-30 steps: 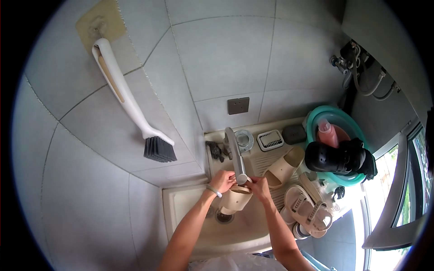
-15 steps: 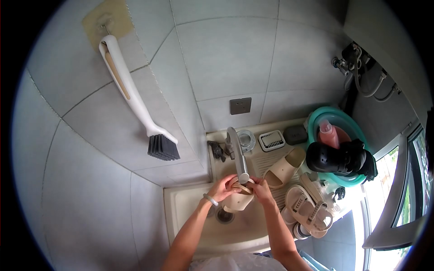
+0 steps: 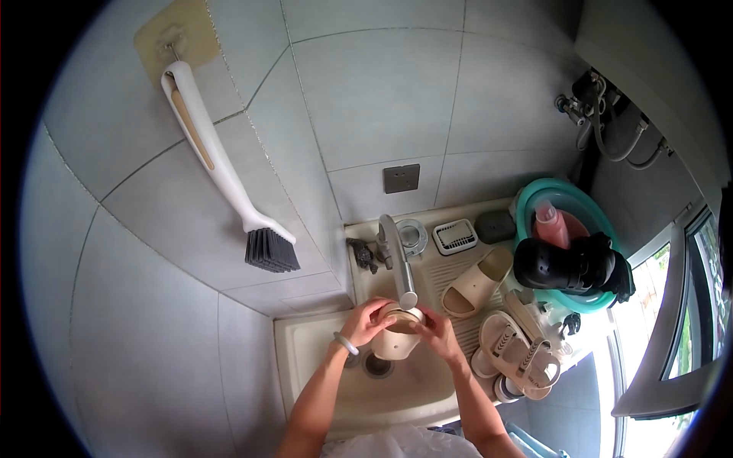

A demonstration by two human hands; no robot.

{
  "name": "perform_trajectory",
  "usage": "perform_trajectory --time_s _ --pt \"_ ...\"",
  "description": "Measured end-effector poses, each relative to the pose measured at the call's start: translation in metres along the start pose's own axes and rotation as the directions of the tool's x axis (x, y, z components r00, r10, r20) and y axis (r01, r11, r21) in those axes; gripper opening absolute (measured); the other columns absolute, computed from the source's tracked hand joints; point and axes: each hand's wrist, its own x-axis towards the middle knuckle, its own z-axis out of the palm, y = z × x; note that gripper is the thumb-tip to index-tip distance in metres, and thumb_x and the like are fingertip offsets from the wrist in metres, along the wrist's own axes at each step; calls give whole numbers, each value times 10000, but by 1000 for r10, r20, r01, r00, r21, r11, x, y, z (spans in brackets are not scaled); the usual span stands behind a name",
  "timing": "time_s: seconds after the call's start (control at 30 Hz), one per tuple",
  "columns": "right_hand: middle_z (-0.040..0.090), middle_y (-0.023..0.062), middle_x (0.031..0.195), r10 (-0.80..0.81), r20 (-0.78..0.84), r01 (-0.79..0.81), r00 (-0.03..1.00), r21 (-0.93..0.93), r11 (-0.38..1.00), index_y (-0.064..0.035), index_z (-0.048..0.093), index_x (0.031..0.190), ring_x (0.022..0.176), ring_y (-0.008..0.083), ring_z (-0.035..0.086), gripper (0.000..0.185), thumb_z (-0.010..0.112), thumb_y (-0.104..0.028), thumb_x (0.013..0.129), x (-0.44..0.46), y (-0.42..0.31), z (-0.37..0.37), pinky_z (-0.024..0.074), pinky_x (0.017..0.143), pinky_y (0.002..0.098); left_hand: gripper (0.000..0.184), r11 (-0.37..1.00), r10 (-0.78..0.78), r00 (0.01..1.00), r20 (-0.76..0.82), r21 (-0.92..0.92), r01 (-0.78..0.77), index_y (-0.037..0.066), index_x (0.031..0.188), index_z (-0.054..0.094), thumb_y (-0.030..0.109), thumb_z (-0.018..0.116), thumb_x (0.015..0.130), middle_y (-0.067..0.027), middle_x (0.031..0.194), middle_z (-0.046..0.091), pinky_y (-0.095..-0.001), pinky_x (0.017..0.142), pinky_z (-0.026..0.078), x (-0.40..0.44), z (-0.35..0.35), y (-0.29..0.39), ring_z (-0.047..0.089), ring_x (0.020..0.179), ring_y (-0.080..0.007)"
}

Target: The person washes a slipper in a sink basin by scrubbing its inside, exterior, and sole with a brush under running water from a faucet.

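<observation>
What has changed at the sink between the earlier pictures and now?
The left hand and right hand have moved slightly toward the person, lower beneath the tap. The slipper they hold has tilted a little, showing its opening more roundly. Nothing was newly grasped or released. The tap, the other slipper beside the sink and the hanging brush stayed put.

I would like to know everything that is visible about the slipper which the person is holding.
The slipper is pale beige, with a smooth, wide upper bearing a small round mark; it looks like foam or rubber. It is held over the sink, close to the tap, with its opening visible from above. The left hand and right hand grip its opposite sides, hiding parts. Wetness cannot be told.
</observation>
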Motion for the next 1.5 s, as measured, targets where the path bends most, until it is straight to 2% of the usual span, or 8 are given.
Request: perform_trajectory --time_s 0.33,0.8,0.93,1.03,1.13,1.33,1.4,1.5 --pt "650 157 827 -152 -366 75 918 -217 973 -4 605 1137 677 196 610 335 636 -92 815 -6 14 36 499 662 300 267 923 275 885 -376 361 -133 52 1042 660 71 713 781 -79 857 609 -300 570 470 -10 35 -4 575 630 -189" --pt "570 -23 750 229 -399 -117 888 286 951 -4 656 963 691 60 471 295 612 -288 895 12 75 26 379 575 237 391 910 -363 896 -254 110 400 -30 1154 558 307 538 957 -134 929 660 -321 734 487 -33 48 -69 629 805 -228" --pt "484 -50 705 124 -448 -22 885 225 974 -24 607 872 654 54 404 286 591 -306 917 7 79 32 326 546 237 413 911 180 740 -648 394 124 -33 959 552 380 539 943 -136 843 621 -355 655 477 -61 70 -80 604 714 -243" --pt "468 -53 711 93 -516 27 852 221 975 -44 593 873 650 52 385 273 585 -312 924 6 84 44 315 544 234 345 920 -388 772 -504 -264 290 44 948 588 387 594 916 -55 821 619 -304 601 464 -73 75 -157 565 645 -163" --pt "498 -48 736 157 -469 -19 869 286 958 -40 617 922 656 50 407 274 591 -313 924 3 104 49 334 551 233 578 275 -668 742 -64 -947 166 -6 1088 574 542 516 911 -101 1056 632 -331 867 495 -63 56 -149 608 998 -205" --pt "659 71 983 537 9 -398 844 683 613 -37 613 1111 855 153 624 416 533 -410 944 -7 139 57 517 759 320 520 -66 -338 922 188 -982 175 7 1376 379 320 442 965 -170 1432 400 -476 1104 305 -50 57 -94 372 1330 -332" --pt "647 129 1066 526 4 -414 851 621 666 -34 586 1155 941 242 633 396 509 -359 944 -6 185 66 520 805 395 459 206 -383 924 13 -974 99 7 1358 402 186 466 940 -154 1420 420 -420 1105 312 -52 72 -110 389 1324 -288" --pt "619 187 1081 95 -34 -95 995 -624 776 -108 457 1332 1002 397 591 468 539 -242 891 -13 287 90 479 857 499 468 428 -396 916 -61 -895 125 -1 1350 424 102 535 907 -118 1377 468 -349 1082 332 -56 78 -106 428 1284 -224"
